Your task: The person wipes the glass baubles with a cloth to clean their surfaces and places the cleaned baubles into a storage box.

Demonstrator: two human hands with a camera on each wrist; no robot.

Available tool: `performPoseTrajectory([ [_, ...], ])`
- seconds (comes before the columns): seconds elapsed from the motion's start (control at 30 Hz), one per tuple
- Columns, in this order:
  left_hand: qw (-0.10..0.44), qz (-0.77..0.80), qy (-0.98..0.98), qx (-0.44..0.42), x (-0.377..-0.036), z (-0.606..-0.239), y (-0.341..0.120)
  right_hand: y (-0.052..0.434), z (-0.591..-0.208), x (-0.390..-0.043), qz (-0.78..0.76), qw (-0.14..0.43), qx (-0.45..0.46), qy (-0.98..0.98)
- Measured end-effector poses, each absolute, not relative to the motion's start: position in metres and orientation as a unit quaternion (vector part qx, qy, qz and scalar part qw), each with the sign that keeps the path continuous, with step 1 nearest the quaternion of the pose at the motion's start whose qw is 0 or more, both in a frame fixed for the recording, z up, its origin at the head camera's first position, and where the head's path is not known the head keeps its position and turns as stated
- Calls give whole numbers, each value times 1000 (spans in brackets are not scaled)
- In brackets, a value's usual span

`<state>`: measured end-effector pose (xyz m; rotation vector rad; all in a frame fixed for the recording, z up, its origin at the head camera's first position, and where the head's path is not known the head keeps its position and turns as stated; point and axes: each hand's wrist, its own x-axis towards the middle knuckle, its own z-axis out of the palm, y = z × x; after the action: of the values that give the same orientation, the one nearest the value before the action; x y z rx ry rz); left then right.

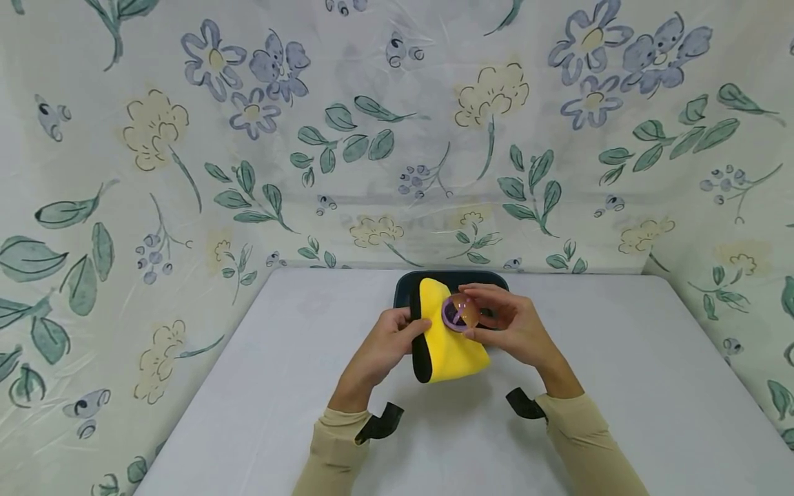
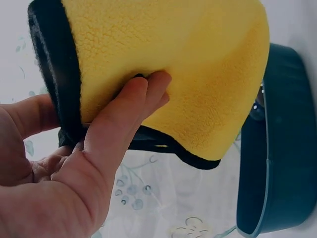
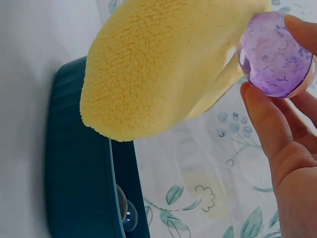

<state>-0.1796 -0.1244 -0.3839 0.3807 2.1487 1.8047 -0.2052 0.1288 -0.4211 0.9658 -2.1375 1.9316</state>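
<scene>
My left hand (image 1: 389, 339) grips a yellow fleecy cloth (image 1: 449, 355) with a black edge, thumb on the near face and fingers behind, as the left wrist view shows. The cloth (image 2: 198, 64) is folded over and held up above the table. In my right hand (image 1: 517, 329) a clear purple ball (image 1: 456, 318) is pinched between thumb and fingertips, right at the cloth's surface. Small flecks show inside the ball (image 3: 276, 53) in the right wrist view. Part of the cloth's far side is hidden by the ball and fingers in the head view.
Behind the hands stands a dark teal tub (image 1: 404, 292), partly covered by the cloth. Inside it the right wrist view shows a small clear ball (image 3: 130, 217). The white table (image 1: 298, 386) meets a flower-printed sheet (image 1: 372, 186) at the back. A black strap piece (image 1: 381, 421) sticks out at the left cuff.
</scene>
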Motion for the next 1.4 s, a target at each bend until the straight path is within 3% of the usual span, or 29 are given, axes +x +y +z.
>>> performPoseTrajectory([
  [1.1,134,628,757,118,-178,-384,-118,140,-430,-215,557,28,314,-768],
  [1.4,155,655,730,122,-182,-387,-122,145,-431,-215,524,19,306,-795],
])
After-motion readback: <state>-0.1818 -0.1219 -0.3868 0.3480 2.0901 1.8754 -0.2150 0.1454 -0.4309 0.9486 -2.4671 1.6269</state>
